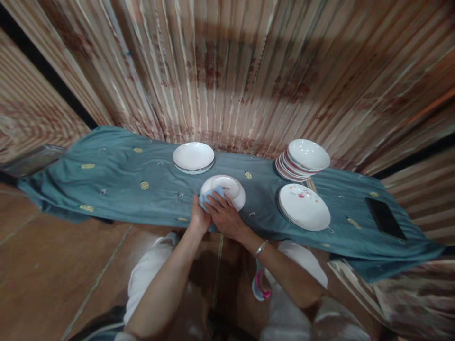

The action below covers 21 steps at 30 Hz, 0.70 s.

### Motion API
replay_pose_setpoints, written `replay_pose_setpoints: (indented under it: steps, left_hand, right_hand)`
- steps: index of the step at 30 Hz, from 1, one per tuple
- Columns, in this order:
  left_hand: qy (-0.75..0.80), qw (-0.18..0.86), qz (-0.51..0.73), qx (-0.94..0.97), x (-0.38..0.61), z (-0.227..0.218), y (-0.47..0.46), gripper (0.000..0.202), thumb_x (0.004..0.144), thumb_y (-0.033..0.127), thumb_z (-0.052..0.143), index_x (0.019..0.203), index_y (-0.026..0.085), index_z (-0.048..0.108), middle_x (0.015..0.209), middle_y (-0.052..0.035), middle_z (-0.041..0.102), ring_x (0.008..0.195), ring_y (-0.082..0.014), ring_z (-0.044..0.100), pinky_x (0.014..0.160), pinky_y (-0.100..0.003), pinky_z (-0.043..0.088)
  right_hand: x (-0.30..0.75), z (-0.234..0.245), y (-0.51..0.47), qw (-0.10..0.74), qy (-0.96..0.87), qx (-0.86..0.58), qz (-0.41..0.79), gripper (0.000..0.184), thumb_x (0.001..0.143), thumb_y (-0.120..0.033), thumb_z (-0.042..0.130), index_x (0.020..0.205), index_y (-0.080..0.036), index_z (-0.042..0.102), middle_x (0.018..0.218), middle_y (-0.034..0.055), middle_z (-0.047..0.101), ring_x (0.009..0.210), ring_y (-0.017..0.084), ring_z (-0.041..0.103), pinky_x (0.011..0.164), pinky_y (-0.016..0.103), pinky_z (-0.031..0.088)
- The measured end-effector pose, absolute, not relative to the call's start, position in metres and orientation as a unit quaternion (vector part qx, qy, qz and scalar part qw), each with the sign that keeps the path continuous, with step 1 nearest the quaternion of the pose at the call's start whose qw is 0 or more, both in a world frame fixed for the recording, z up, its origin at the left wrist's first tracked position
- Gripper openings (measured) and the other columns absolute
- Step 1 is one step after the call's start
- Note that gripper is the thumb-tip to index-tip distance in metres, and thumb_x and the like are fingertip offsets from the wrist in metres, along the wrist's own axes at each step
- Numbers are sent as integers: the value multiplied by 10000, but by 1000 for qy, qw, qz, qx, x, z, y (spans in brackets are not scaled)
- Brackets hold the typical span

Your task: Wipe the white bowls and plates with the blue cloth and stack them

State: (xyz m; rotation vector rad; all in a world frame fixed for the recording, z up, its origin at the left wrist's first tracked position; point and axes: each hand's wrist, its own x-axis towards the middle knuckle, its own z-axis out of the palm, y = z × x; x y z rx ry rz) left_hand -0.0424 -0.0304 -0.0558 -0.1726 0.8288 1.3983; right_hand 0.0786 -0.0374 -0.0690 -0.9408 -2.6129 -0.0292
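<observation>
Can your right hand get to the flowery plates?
Probably yes: the right hand is on a white plate, and only blue tablecloth lies between it and the flowery plates.

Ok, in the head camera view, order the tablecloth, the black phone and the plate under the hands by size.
Largest: the teal tablecloth. Then the white plate and black phone, alike in size; the plate's nearness leaves them unranked.

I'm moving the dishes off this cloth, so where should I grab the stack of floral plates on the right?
Take the stack of floral plates by its near rim, coming from your side of the cloth. Its curved edge seems to lift off the blue-green cloth, so fingers can likely slide under the bottom plate while the thumb presses on top.
</observation>
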Motion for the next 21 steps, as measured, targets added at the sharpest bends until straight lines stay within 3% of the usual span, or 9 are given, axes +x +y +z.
replay_pose_setpoints:
  steps: [9,16,21]
  left_hand:
    - [338,698,629,-56,-38,-58,-28,546,1021,456,286,1378,145,557,1304,-147,671,1231,-235,621,1057,-385,474]
    - [321,710,624,-54,-38,-53,-27,581,1023,468,221,1421,167,518,1318,-136,666,1267,-249,596,1075,-420,453]
    - [338,706,620,-47,-38,-45,-27,591,1028,459,205,1430,142,500,1292,-146,681,1272,-254,594,1092,-426,439]
  right_hand:
    - [51,-44,-3,150,-929,-339,-10,270,1006,-216,445,1174,-187,654,1346,95,616,1355,270,423,1173,488,270]
    - [37,-35,19,117,-922,-368,-4,229,980,-218,483,1085,-187,685,1241,110,657,1235,283,503,1083,465,350]
    - [41,-26,32,98,-911,-400,12,266,995,-214,437,1125,-175,665,1224,104,662,1175,261,547,1065,470,384]
